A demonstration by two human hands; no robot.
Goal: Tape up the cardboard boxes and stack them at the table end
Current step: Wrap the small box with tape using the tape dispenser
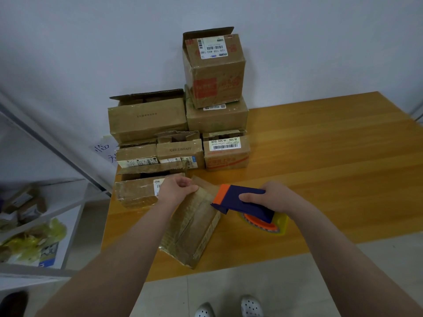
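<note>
While left hand (177, 191) pinches the cardboard box (192, 227) at its far end, right hand (274, 197) grips tape dispenser (247, 208)

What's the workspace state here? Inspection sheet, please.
Surface: wooden table, plank top.
Job's things: box lying angled at the near edge; tape dispenser, orange end at the box's right edge; stacked boxes by the wall, some flaps open.
Clutter: handwritten paper note left of the pile.
Hands: left hand grips the box's far end; right hand grips the tape dispenser.
Cables: nothing seen.
Surroundings: white wall; shelf at left holding bags and small boxes.
</note>
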